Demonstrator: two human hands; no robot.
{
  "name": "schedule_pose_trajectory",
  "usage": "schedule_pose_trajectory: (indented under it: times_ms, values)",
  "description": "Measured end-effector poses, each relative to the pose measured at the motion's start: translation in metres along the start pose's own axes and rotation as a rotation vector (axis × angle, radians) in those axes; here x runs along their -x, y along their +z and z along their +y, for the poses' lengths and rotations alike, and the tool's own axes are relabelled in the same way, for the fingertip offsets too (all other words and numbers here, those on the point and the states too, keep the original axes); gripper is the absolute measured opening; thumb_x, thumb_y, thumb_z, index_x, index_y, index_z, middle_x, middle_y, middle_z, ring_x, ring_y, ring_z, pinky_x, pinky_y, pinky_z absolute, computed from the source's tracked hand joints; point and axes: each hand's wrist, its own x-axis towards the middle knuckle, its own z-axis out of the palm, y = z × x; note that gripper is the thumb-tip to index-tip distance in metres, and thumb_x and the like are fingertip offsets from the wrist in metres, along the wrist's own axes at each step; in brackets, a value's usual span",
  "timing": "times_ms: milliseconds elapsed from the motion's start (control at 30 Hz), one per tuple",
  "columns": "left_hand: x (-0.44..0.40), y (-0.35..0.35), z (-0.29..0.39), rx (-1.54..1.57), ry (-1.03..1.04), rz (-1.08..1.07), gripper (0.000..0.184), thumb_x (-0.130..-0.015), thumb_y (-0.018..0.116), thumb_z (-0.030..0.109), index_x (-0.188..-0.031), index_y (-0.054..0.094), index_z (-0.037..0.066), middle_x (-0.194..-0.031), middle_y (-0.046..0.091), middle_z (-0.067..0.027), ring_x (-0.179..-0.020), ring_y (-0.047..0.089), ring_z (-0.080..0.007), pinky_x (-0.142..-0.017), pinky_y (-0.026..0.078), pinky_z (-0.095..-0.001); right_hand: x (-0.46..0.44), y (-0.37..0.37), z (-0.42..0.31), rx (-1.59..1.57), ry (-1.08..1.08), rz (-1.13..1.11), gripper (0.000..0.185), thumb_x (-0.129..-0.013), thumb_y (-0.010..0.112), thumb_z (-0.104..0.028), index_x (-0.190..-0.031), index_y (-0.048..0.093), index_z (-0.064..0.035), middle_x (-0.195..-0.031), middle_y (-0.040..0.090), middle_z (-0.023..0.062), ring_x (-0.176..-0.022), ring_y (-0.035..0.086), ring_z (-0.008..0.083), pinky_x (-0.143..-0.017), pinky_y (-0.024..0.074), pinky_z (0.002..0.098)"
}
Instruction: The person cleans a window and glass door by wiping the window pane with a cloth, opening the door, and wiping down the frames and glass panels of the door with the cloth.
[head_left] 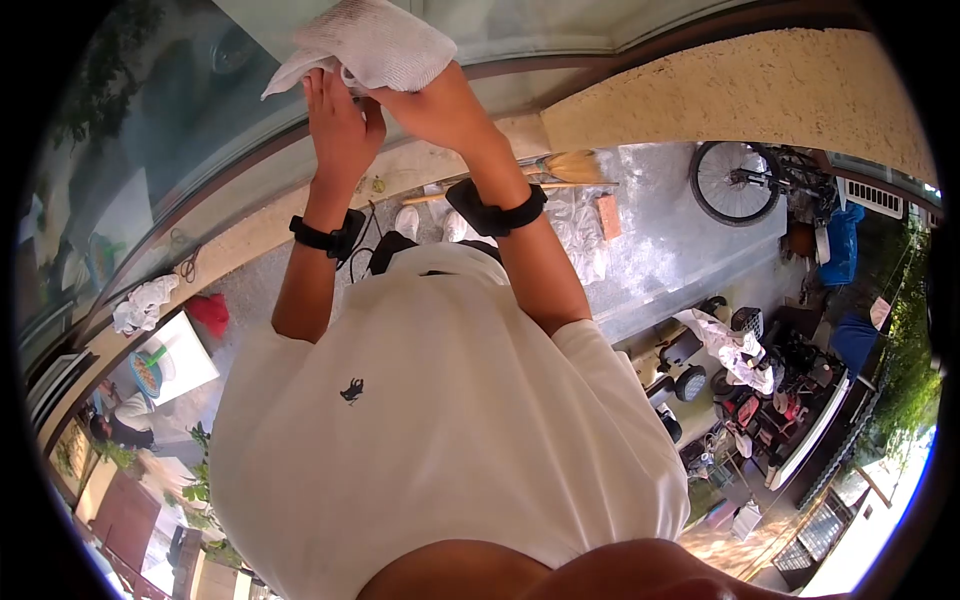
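A pale, ribbed cloth [375,45] lies against the window glass at the top of the view. My right hand [432,108] grips it, with the fingers mostly covered by the fabric. Just beside it, my left hand [343,125] has its fingers stretched out, the fingertips touching the lower edge of the cloth, and its thumb apart. Both wrists wear black bands. The glass [200,110] reaches down the left side, bordered by a brown frame.
Below the window runs a tan ledge [740,90]. A broom [570,166] and a brick [608,216] lie on the ground, with a bicycle [735,183] at the right. A white cloth [147,305] hangs at the left. Cluttered items stand at the lower right.
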Motion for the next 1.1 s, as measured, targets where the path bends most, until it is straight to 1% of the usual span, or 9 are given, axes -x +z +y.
schedule_pose_trajectory:
  times_ms: [200, 267, 367, 533, 600, 733, 800, 833, 1100]
  values:
    - [0.075, 0.036, -0.029, -0.069, -0.084, -0.192, 0.054, -0.078, 0.059, 0.008, -0.128, 0.045, -0.004, -0.133, 0.048, -0.021, -0.128, 0.042, -0.0399, -0.109, 0.026, -0.0599, 0.043, 0.012, 0.063, -0.002, 0.253, -0.045, 0.038, -0.076, 0.072, -0.014, -0.112, 0.064, -0.0077, -0.106, 0.067, 0.0165, -0.098, 0.062, 0.0403, -0.088, 0.0502, 0.0432]
    - [0.095, 0.04, -0.034, -0.116, -0.083, -0.386, 0.053, -0.077, 0.059, 0.01, -0.127, 0.048, -0.002, -0.134, 0.048, -0.0197, -0.13, 0.041, -0.0372, -0.11, 0.024, -0.0608, 0.058, 0.014, 0.078, 0.413, 0.119, -0.145, 0.041, -0.075, 0.072, -0.014, -0.112, 0.06, -0.0026, -0.106, 0.066, 0.0212, -0.096, 0.062, 0.0439, -0.084, 0.0516, 0.0451]
    - [0.123, 0.043, -0.039, -0.192, -0.136, -0.427, 0.051, -0.076, 0.06, 0.011, -0.126, 0.051, 0.001, -0.136, 0.047, -0.0186, -0.133, 0.038, -0.0344, -0.11, 0.022, -0.0613, 0.058, 0.032, 0.05, 0.468, 0.427, -0.158, 0.041, -0.073, 0.072, -0.015, -0.106, 0.054, 0.002, -0.097, 0.064, 0.0262, -0.092, 0.062, 0.0453, -0.078, 0.0518, 0.0491]
    - [0.087, 0.002, -0.036, -0.036, -0.171, -0.07, 0.05, -0.086, 0.06, 0.02, -0.131, 0.05, 0.004, -0.136, 0.048, -0.0183, -0.132, 0.04, -0.0338, -0.112, 0.023, -0.0549, 0.022, 0.055, -0.028, 0.458, 0.137, -0.105, 0.038, -0.07, 0.069, -0.01, -0.104, 0.057, -0.0007, -0.091, 0.065, 0.0227, -0.084, 0.063, 0.0423, -0.072, 0.0526, 0.0467]
    - [0.066, -0.022, -0.075, 0.017, -0.018, 0.136, 0.045, -0.083, 0.067, 0.019, -0.125, 0.058, 0.007, -0.129, 0.057, -0.0161, -0.122, 0.051, -0.0343, -0.102, 0.037, -0.0484, 0.002, 0.066, -0.077, 0.213, 0.02, -0.106, 0.054, -0.07, 0.065, -0.003, -0.122, 0.051, -0.004, -0.115, 0.058, 0.0227, -0.108, 0.056, 0.0428, -0.098, 0.0411, 0.0473]
    - [0.037, -0.102, -0.116, -0.196, -0.051, 0.113, 0.044, -0.091, 0.06, 0.025, -0.131, 0.054, 0.006, -0.131, 0.055, -0.0152, -0.122, 0.051, -0.0312, -0.103, 0.037, -0.043, -0.02, 0.081, -0.067, 0.197, 0.007, -0.234, 0.063, -0.074, 0.067, -0.003, -0.133, 0.044, -0.0021, -0.123, 0.055, 0.0231, -0.117, 0.052, 0.0408, -0.103, 0.0387, 0.0457]
    - [0.05, -0.115, -0.136, -0.486, -0.081, 0.054, 0.043, -0.094, 0.057, 0.027, -0.132, 0.053, 0.006, -0.131, 0.055, -0.0152, -0.122, 0.051, -0.0303, -0.103, 0.037, -0.0429, -0.018, 0.099, -0.04, 0.409, 0.002, -0.068, 0.033, -0.068, 0.068, -0.009, -0.1, 0.06, -0.0027, -0.085, 0.066, 0.0173, -0.077, 0.064, 0.0388, -0.068, 0.0523, 0.0452]
    - [0.064, -0.112, -0.14, -0.513, -0.123, 0.011, 0.043, -0.094, 0.056, 0.027, -0.132, 0.053, 0.006, -0.131, 0.055, -0.0152, -0.122, 0.051, -0.0304, -0.103, 0.037, -0.0431, -0.012, 0.105, -0.029, 0.504, 0.012, -0.033, 0.035, -0.073, 0.072, -0.013, -0.104, 0.06, -0.0059, -0.084, 0.065, 0.0202, -0.076, 0.066, 0.0352, -0.065, 0.0519, 0.0386]
    - [0.139, -0.076, -0.12, -0.429, -0.358, -0.216, 0.045, -0.095, 0.053, 0.029, -0.134, 0.051, 0.006, -0.132, 0.054, -0.0154, -0.122, 0.051, -0.0315, -0.103, 0.038, -0.0448, 0.067, 0.113, -0.018, 0.311, 0.333, -0.211, 0.031, -0.079, 0.074, -0.022, -0.098, 0.057, -0.0035, -0.079, 0.067, 0.0146, -0.07, 0.067, 0.031, -0.064, 0.0512, 0.0388]
